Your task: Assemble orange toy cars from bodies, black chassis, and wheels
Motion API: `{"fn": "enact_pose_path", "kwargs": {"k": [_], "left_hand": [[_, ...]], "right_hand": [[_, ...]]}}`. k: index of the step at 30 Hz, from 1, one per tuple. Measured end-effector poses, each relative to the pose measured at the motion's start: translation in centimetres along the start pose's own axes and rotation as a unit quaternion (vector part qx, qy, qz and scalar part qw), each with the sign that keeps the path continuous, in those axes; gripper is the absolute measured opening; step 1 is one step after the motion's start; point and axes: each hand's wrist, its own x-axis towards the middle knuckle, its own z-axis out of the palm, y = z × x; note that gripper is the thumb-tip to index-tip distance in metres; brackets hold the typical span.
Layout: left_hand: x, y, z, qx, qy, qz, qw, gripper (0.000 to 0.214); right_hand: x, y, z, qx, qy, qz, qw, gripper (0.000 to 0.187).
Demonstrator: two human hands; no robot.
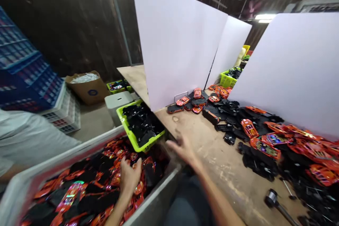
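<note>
My left hand [129, 176] is over a large white bin [63, 156] heaped with orange toy cars [68, 196] and black parts. Its fingers are curved and apart, and nothing shows between them. At the near edge of the wooden table [185, 130], my right hand [185, 152] is stretched out with fingers spread, a little blurred and with nothing in it. A yellow-green basket [149, 143] of black car bases [143, 123] rests at the bin's far corner, between and beyond both hands.
Orange car bodies [249, 129] and black bases are piled along the table's right side. A hammer [271, 197] lies near the front. White panels [182, 42] stand on the table. At left are a person's grey sleeve [31, 141], stacked blue crates [26, 74] and a cardboard box [92, 90].
</note>
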Motion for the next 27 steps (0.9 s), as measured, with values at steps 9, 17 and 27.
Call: {"fn": "enact_pose_path", "kwargs": {"k": [9,17,27], "left_hand": [[10.2,22.1,18.1,0.245,-0.225,0.299,0.894,0.103],[11.6,21.6,21.0,0.222,-0.288,0.293,0.884,0.086],[11.0,25.0,25.8,0.264,-0.284,0.287,0.876,0.058]], "right_hand": [[13.1,5.4,-18.5,-0.326,0.043,0.104,0.939,0.087],[17.9,7.1,-23.8,-0.29,-0.076,0.036,0.953,0.083],[20.4,9.1,-19.4,-0.184,-0.207,0.154,0.948,0.05]]}}
